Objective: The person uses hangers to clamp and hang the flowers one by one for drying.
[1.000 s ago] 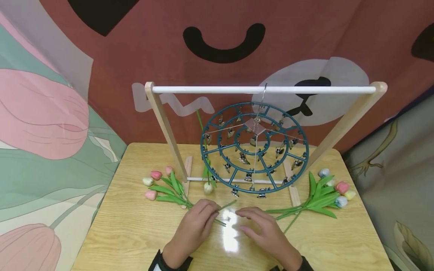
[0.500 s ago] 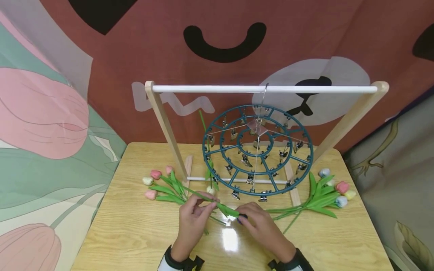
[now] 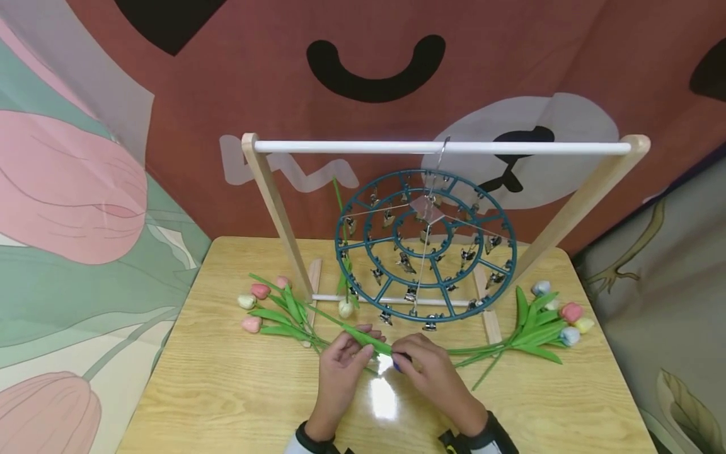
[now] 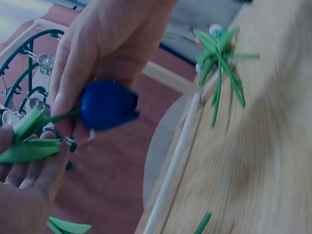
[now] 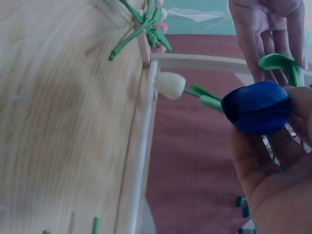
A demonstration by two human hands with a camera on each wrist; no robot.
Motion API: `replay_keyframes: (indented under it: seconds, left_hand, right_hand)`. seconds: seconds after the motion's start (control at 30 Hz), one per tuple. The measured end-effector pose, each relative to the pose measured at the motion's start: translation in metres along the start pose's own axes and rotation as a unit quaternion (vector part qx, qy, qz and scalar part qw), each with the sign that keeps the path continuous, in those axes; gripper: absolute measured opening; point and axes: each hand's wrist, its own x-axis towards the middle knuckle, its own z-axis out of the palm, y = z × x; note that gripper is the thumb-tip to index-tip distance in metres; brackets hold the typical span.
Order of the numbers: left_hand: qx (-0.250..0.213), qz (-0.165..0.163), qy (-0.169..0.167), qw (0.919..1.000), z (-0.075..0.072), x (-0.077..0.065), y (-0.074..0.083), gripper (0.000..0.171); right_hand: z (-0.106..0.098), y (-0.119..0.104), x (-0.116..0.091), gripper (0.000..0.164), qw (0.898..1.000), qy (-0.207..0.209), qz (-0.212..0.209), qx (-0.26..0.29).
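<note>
Both hands hold one artificial blue tulip, its bloom (image 4: 107, 105) clear in both wrist views and mostly covered by fingers in the head view. My right hand (image 3: 435, 373) pinches the stem just below the bloom. My left hand (image 3: 341, 367) holds the tulip's green leaves (image 3: 368, 340) between thumb and fingers, palm turned up. The bare stem slants up and left past it, over the left bunch. Just above the hands, a round blue-green clip hanger (image 3: 425, 246) hangs with many metal clips. A white tulip (image 3: 345, 308) hangs head-down from its left side.
A wooden stand with a white top bar (image 3: 351, 147) carries the hanger on a metal hook. Pink and white tulips (image 3: 261, 291) lie at the table's left. Another bunch (image 3: 533, 331), with blue, pink and yellow blooms, lies at the right. Printed cloth (image 3: 374, 25) covers the wall behind.
One second ago the right hand was apart from the left and held nothing visible. The blue tulip has since come up between both hands, and the left hand has shifted right along it.
</note>
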Motion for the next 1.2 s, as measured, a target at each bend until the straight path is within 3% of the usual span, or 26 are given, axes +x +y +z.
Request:
replay_keyframes:
  seconds: [0.1,0.23,0.43,0.57,0.77,0.97,1.2]
  left_hand:
    - [0.024,-0.004,0.036,0.9991,0.002,-0.001,-0.001,0.026]
    - [0.054,0.011,0.075,0.9957,-0.002,0.001,-0.001,0.02]
    - [0.06,0.024,0.088,0.994,-0.012,0.002,-0.005,0.019]
    - [0.082,-0.001,0.097,0.9919,-0.014,0.003,-0.006,0.019]
    - [0.089,-0.039,0.096,0.9906,-0.014,0.007,-0.009,0.02]
    - [0.112,-0.045,0.106,0.987,-0.015,0.011,-0.011,0.018]
    - [0.114,-0.04,0.098,0.9878,-0.014,0.015,-0.011,0.016]
  right_hand:
    - [0.003,-0.008,0.003,0.026,0.999,0.0,0.0,-0.051]
    - [0.007,-0.021,0.007,0.05,0.996,0.0,-0.017,-0.091]
    - [0.02,-0.039,0.018,0.06,0.997,-0.007,-0.049,-0.066]
    - [0.027,-0.048,0.034,0.07,0.998,-0.021,0.006,-0.051]
    - [0.035,-0.049,0.067,0.086,0.993,-0.039,0.1,0.045]
    - [0.041,-0.041,0.09,0.087,0.989,-0.025,0.122,0.086]
    - [0.044,-0.034,0.105,0.072,0.984,-0.002,0.135,0.115]
